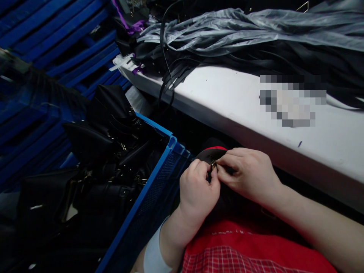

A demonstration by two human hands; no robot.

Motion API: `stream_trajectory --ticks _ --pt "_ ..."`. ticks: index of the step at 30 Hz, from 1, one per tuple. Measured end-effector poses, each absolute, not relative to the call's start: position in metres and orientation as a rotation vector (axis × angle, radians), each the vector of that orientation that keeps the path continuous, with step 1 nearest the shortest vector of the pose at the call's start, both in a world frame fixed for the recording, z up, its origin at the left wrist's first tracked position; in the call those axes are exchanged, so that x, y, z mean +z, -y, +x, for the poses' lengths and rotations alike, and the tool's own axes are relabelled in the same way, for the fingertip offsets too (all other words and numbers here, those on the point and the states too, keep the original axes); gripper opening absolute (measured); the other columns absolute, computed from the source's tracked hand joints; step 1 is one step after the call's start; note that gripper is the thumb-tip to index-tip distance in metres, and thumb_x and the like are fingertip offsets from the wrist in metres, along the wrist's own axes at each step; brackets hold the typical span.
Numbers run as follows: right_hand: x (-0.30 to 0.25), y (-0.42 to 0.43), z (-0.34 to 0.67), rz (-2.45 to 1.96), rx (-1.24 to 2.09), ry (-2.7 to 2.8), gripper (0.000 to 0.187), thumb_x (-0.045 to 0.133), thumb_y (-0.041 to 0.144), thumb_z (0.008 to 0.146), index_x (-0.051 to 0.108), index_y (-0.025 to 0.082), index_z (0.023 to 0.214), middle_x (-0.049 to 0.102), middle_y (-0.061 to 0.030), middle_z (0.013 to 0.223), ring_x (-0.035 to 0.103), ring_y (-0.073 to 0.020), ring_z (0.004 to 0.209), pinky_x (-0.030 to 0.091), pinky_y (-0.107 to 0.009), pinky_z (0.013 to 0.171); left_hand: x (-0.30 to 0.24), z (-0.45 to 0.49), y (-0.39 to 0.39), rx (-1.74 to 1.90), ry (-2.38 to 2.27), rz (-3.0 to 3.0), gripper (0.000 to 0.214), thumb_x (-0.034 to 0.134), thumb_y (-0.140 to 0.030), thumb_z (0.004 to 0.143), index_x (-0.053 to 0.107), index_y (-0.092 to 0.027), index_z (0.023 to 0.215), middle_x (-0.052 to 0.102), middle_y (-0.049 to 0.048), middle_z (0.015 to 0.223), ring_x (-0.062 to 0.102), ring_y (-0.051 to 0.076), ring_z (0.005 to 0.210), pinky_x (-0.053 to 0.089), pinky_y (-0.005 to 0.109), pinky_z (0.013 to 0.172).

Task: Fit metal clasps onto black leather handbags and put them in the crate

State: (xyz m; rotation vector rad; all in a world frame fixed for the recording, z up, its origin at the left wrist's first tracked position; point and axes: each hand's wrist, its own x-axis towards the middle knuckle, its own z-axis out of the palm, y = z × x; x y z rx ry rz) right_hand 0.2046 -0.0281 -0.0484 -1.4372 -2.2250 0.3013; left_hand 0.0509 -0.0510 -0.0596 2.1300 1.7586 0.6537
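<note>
A: Left hand (199, 191): curled almost into a fist, thumb and forefinger pinched on a brass fitting (213, 164).

B: Right hand (250, 174)?

A: Same spot from the other side. Fingertips closed on the fitting, remaining fingers bent and resting on the black leather piece (207, 155) that carries it. Thumbs nearly touching.

B: Why both so tight?

A: My reading is that the fitting is too small for one hand. One pinch steadies it while the other works it.

B: Where does the piece sit?

A: In the lap, against the red apron (241, 242), below the desk (227, 102) edge. Probably held low and close so the forearms can brace on the body. Most of it is hidden under the hands, so I cannot say what it is.

B: Further out?

A: A blue crate (170, 146) is just beside the left hand, with its rim near the wrist. It is heaped with black bags (108, 151), their metal hardware glinting. It looks set there for an easy reach without standing.

B: And the desk?

A: Grey plastic sleeves (241, 30) lie in a bundle along the far side, over black straps (176, 76) that trail off the near edge. More blue crates (57, 38) are stacked at far left. One patch on the desk is blurred and unreadable.
</note>
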Motion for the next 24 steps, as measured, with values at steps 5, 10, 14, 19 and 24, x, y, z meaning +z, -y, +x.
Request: stream_trajectory --ticks 5,10,14,19,24 --pt "-0.05 0.034 0.205 -1.366 0.371 2.264 0.018 0.059 0.024 0.083 0.071 0.02 0.07 0.064 -0.0017 0.063 0.058 -0.0165 0.06 0.038 -0.03 0.059 -0.061 0.048 0.047 0.66 -1.81 2.114 0.021 0.057 -0.02 0.086 0.047 -0.021 0.068 0.054 0.0022 0.071 0.051 0.018 0.066 0.035 0.031 0.06" --pt "-0.053 0.034 0.207 -1.429 0.553 2.103 0.015 0.059 0.022 0.084 0.074 0.021 0.083 0.072 -0.0038 0.08 0.065 -0.0186 0.073 0.046 -0.029 0.068 -0.06 0.045 0.045 0.734 -1.726 2.029 0.022 0.055 -0.024 0.09 0.051 -0.019 0.068 0.055 0.0011 0.07 0.052 0.016 0.067 0.035 0.029 0.061" --pt "-0.053 0.029 0.208 -1.42 0.768 2.005 0.019 0.059 0.024 0.085 0.074 0.022 0.096 0.074 -0.0043 0.093 0.067 -0.0209 0.083 0.05 -0.031 0.075 -0.059 0.043 0.046 0.764 -1.646 1.914 0.024 0.055 -0.025 0.09 0.053 -0.018 0.067 0.056 0.0008 0.071 0.052 0.015 0.068 0.036 0.027 0.063" --pt "-0.053 0.021 0.213 -1.279 1.06 1.824 0.022 0.054 0.025 0.089 0.075 0.021 0.094 0.075 -0.0037 0.094 0.068 -0.0194 0.085 0.052 -0.03 0.078 -0.057 0.037 0.042 0.727 -1.403 1.765 0.027 0.049 -0.026 0.095 0.056 -0.017 0.07 0.056 0.0005 0.074 0.052 0.014 0.071 0.037 0.026 0.065" --pt "-0.054 0.01 0.227 -1.178 1.524 1.654 0.026 0.063 0.038 0.085 0.077 0.019 0.094 0.076 -0.005 0.09 0.07 -0.0209 0.081 0.055 -0.03 0.074 -0.057 0.032 0.036 0.61 -1.103 1.578 0.033 0.046 -0.033 0.096 0.052 -0.017 0.068 0.048 -0.0016 0.067 0.045 0.013 0.065 0.035 0.026 0.062"
